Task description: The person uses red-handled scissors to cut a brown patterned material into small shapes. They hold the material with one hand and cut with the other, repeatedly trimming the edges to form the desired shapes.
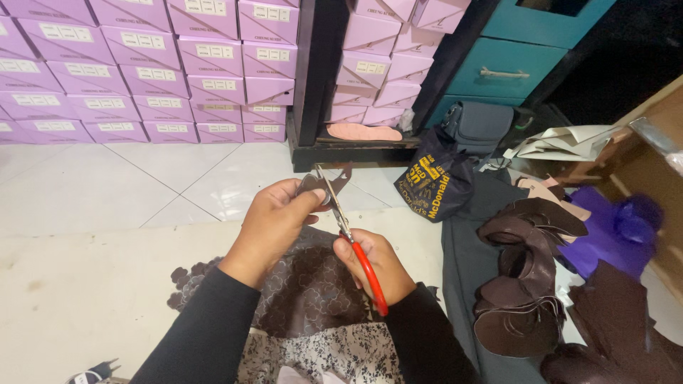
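- Left hand (274,213) is pinched shut on a small dark cutout piece (333,183), thumb on top, fingers curled beneath; the piece sticks up past the fingertips with a jagged upper edge.
- Right hand (377,264) is closed around the red handles of the scissors (352,242); the metal blades run up and left, and their tips reach the cutout piece just beside the left thumb. Whether the blades are parted cannot be told.
- Both hands hover above a brown patterned sheet (306,291) lying in the person's lap, its left edge scalloped where shapes are cut away.
- Beneath that sheet's near edge shows a pale flowered cloth (334,355).
- Left of the hands, the cream mat (85,284) lies bare up to its far edge, where the white tiled floor (142,178) begins; this is the widest open room.
- Right of the hands, a grey cloth (462,263) leaves only a narrow strip before a stack of dark brown leather pieces (523,284), curled at their edges.
- Further right lies a purple bag (612,231), against a cardboard box (647,163).
- Ahead, a dark printed bag (430,185) stands near a low black shelf (356,151), well apart from the blades.
- Stacked lilac boxes (142,71) wall off the far side.
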